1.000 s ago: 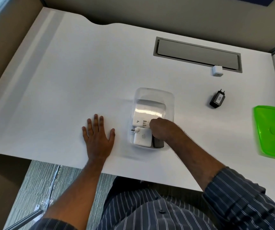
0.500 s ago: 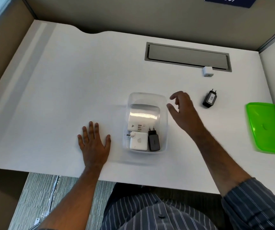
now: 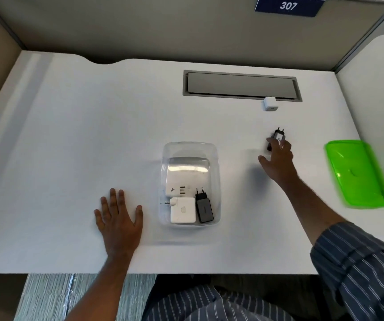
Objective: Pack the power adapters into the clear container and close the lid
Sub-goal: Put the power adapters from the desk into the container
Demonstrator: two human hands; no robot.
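Black adapter (image 3: 278,138) right of centre on the counter (image 3: 93,135) is the current pickup: right hand (image 3: 279,162) fingers spread, reaching onto it, not yet pinching; left hand (image 3: 118,216) flat; next close grip, carry to clear container (image 3: 190,185) at centre.

Your container (image 3: 190,149) sits open mid-desk, holding three adapters: a large white one (image 3: 187,176), a small white one (image 3: 183,210), a black one (image 3: 203,207) beside it. Two lie loose: a black plug (image 3: 279,135), a white cube (image 3: 270,104). Your green lid (image 3: 357,173) lies far right.
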